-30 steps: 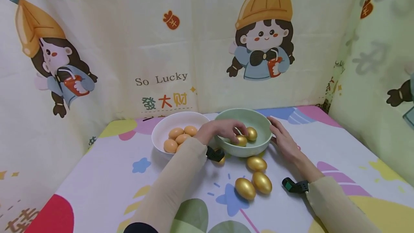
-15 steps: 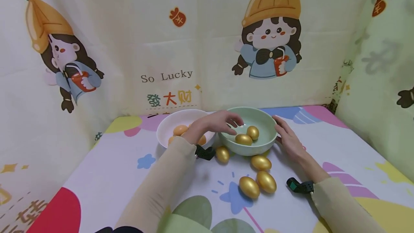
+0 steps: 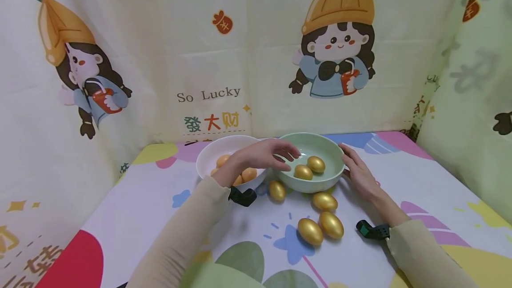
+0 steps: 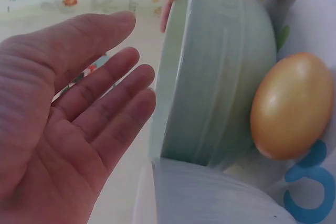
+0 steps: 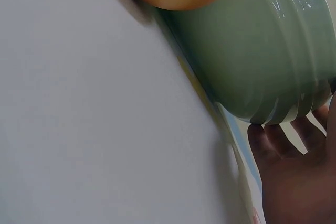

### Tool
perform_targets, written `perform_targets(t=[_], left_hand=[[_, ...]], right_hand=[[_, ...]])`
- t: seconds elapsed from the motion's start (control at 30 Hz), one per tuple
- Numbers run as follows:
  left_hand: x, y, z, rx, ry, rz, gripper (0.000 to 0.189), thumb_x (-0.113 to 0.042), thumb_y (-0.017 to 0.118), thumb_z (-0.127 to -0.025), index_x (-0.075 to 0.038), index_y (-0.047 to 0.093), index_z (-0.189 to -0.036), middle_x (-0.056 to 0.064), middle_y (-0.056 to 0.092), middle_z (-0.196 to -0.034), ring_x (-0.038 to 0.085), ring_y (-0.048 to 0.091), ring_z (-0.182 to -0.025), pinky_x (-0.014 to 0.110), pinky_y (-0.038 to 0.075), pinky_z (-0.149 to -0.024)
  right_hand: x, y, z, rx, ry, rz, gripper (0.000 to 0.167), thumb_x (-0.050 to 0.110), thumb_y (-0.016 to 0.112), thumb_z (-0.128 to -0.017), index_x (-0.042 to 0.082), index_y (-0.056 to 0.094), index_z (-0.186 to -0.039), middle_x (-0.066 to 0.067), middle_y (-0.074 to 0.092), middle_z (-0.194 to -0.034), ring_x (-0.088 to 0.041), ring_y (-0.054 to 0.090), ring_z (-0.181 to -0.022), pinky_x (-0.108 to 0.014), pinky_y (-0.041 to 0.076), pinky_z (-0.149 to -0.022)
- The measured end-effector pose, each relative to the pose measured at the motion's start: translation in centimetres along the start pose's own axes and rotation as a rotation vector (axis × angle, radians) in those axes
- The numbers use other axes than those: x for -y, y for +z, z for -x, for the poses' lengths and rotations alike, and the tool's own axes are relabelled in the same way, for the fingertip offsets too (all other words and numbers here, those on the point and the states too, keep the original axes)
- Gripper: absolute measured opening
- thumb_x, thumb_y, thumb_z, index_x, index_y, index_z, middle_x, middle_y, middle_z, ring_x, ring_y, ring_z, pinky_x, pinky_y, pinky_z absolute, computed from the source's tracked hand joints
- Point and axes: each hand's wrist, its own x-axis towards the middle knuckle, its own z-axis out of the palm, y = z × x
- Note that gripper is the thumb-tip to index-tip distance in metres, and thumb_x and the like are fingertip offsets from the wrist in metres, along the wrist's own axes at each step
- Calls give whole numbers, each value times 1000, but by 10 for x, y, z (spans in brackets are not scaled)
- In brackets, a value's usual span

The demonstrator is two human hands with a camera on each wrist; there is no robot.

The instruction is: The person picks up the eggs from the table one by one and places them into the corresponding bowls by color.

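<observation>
My left hand hovers over the near-left rim of the green bowl, fingers spread and loosely bent, holding nothing. In the left wrist view, its palm and fingers are apart from the bowl. Inside the bowl lie two golden eggs, one nearer and one farther right. My right hand rests its fingers against the bowl's right outer side, also seen in the right wrist view. Left of the green bowl, a white bowl holds several brown eggs, partly hidden by my left forearm.
A golden egg lies on the table just before the two bowls. Three more golden eggs lie nearer me: one close to the green bowl and a pair farther forward. A patterned cloth hangs behind the table.
My left hand has drawn back up and left from the golden eggs in the green bowl, leaving both inside. The eggs there have shifted slightly. My right hand stays at the bowl.
</observation>
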Motion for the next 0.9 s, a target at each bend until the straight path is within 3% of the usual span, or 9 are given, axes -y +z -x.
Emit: perform_targets(t=[0.1,0.2,0.4,0.57,0.73,0.9], left_hand=[[-7,4,3,15,32,33,44,3,72,-90,4,58,-132,17,61,-130,19,60,-117,40,46,-104],[-12,8,5,33,66,52,43,3,71,-90,4,57,-131,23,58,-132,22,59,-118,48,43,-106],[-17,16,12,60,89,67,44,2,71,-92,6,56,-132,26,56,-133,37,54,-125,48,43,-107],[-20,20,18,75,109,78,44,2,71,-91,7,56,-133,26,56,-133,41,53,-125,42,46,-104],[-19,24,24,77,96,45,44,1,72,-91,1,59,-132,14,61,-131,29,57,-122,34,49,-100],[-18,31,26,101,90,28,43,2,73,-90,2,59,-131,14,61,-132,22,58,-120,42,49,-101]], right_hand=[[1,-1,0,0,-4,4,62,33,32,-112,-2,13,-159,-22,15,-164,-29,29,-142,-18,41,-100],[1,-1,1,5,-5,10,62,34,31,-112,-1,12,-160,-21,14,-164,-32,27,-143,-20,41,-101],[1,0,1,14,8,3,62,33,31,-112,1,12,-160,-21,13,-164,-35,24,-144,-24,41,-104],[1,-1,1,11,2,-2,62,34,32,-112,1,12,-160,-21,13,-164,-35,25,-144,-20,42,-102],[2,0,1,11,9,-8,62,34,32,-112,0,11,-160,-22,12,-164,-33,25,-144,-21,41,-102],[2,0,1,11,12,-10,62,33,32,-112,0,11,-160,-21,13,-164,-30,26,-143,-20,41,-102]])
